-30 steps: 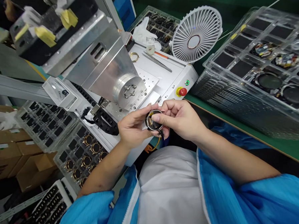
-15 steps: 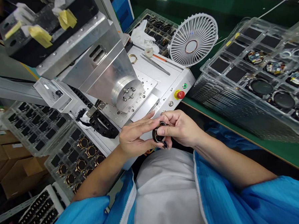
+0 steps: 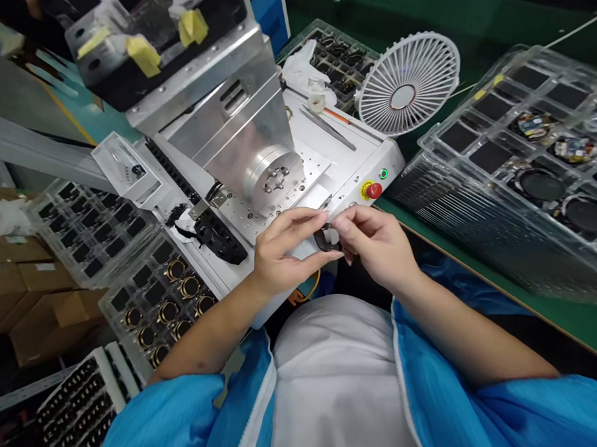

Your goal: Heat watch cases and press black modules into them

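Note:
Between my two hands is a small dark round part (image 3: 326,239), held in front of my body near the front edge of the white machine (image 3: 310,134). My left hand (image 3: 290,246) grips it at the rim between thumb and fingers. My right hand (image 3: 375,244) is pinched at the part's upper right side; its fingertips partly cover the part, and whether they hold a smaller piece cannot be made out. Just beyond the hands stands the machine's metal fixture with a round flange (image 3: 277,180).
A white fan (image 3: 410,82), tweezers (image 3: 331,128) and a red stop button (image 3: 373,191) are ahead. Stacked clear trays (image 3: 489,213) stand at the right. Trays of gold-rimmed rings (image 3: 168,312) lie at the left, near cardboard boxes (image 3: 48,310).
The view has shifted, so the machine appears farther right. My right thumb has come off the part's face, and its fingertips now pinch at the upper edge. The part is more tilted and hidden.

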Tool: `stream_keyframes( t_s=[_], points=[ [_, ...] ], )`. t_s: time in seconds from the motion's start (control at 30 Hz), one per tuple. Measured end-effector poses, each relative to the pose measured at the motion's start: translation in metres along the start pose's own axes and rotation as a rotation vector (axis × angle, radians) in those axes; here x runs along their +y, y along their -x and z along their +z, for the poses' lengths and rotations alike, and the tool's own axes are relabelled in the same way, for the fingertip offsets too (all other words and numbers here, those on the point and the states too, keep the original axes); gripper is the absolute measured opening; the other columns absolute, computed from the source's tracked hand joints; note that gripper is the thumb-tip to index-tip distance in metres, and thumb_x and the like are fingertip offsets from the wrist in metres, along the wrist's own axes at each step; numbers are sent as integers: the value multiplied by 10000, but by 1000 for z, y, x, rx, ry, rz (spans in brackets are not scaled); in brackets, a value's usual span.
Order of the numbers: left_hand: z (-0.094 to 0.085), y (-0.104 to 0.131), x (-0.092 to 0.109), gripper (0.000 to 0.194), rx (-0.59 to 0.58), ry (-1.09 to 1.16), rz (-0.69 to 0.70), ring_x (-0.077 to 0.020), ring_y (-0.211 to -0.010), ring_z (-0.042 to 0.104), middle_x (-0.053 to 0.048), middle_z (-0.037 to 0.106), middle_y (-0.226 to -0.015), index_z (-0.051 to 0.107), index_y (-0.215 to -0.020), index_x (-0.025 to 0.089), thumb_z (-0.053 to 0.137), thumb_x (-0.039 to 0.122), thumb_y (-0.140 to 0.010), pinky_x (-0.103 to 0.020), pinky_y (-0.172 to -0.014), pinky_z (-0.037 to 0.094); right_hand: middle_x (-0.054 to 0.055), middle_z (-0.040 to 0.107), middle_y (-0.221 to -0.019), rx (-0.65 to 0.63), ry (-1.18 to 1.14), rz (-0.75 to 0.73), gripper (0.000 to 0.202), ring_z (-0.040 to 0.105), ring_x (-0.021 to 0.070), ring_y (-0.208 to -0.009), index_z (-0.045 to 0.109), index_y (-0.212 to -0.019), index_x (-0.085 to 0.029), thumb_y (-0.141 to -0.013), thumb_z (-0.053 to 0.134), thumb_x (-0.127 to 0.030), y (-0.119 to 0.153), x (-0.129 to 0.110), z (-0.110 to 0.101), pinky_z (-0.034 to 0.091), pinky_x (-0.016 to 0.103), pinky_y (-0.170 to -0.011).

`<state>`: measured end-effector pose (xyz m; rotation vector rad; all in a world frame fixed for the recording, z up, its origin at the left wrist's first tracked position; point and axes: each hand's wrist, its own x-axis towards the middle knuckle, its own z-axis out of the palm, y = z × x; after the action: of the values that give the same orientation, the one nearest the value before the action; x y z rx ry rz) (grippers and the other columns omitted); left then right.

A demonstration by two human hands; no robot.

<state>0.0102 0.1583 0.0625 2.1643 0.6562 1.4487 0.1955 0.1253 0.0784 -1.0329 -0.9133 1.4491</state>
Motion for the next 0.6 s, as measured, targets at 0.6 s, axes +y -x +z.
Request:
stream_keyframes(
  t_s=[0.6],
  points=[
    [5,4,4,1046,124,-5,79,-228,-951,833,-113,823,-1251,582,-1526,254,957,555,-597,-294,-818,690,-36,476,-454,-227,-459,255,465,397,65,-366,665,-566,-148,-857,879,-441,13,3,7,359,189,-349]
  ],
)
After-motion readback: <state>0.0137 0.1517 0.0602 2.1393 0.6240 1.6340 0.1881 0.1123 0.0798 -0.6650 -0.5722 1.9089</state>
